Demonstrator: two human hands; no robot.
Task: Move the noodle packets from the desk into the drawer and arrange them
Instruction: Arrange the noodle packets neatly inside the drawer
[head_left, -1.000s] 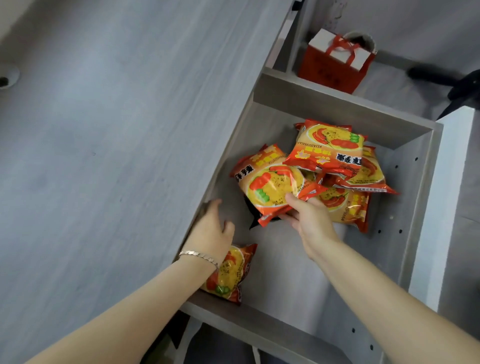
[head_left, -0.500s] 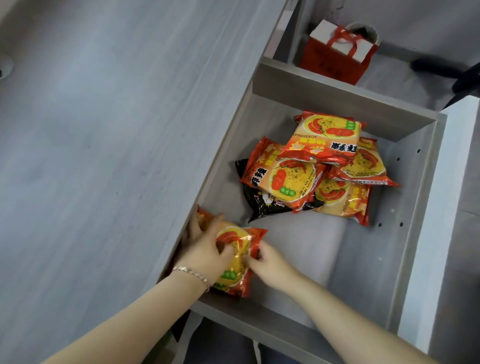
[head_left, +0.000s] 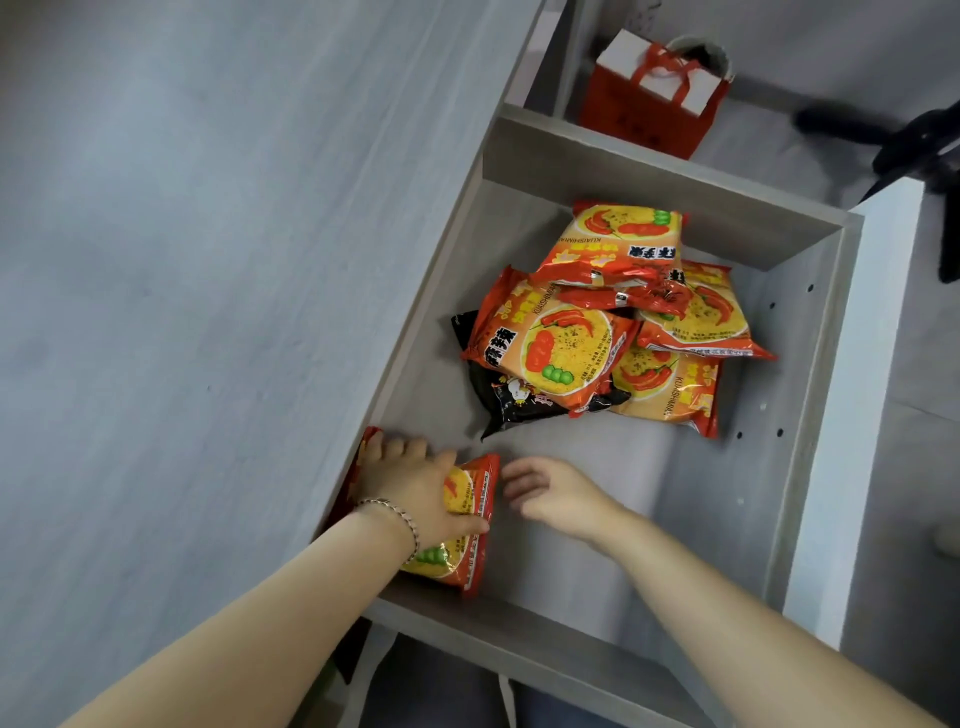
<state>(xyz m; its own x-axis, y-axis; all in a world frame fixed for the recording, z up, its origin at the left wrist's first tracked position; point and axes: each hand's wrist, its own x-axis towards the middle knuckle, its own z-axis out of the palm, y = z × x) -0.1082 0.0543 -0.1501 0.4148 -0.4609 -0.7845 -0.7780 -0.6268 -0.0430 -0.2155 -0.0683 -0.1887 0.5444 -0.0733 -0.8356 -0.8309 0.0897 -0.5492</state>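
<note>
An open grey drawer (head_left: 810, 374) sits beside the grey desk top (head_left: 208, 260). Several orange noodle packets (head_left: 561, 353) lie in a loose heap at the drawer's far end, on top of a black packet (head_left: 514, 400). In the near left corner lies another orange packet (head_left: 462, 561), and my left hand (head_left: 415, 488) presses down on it, thumb along its right edge. My right hand (head_left: 556, 493) hovers just right of that packet, fingers apart and empty.
A red and white gift bag (head_left: 649, 93) stands on the floor beyond the drawer. Black chair legs (head_left: 909, 140) show at the top right. A white panel (head_left: 852, 415) runs along the drawer's right side. The drawer's floor between heap and hands is bare.
My right hand let go of a packet on the heap, came down to the near-corner packet, then drew slightly away. My left hand moved from the drawer's edge onto that packet.
</note>
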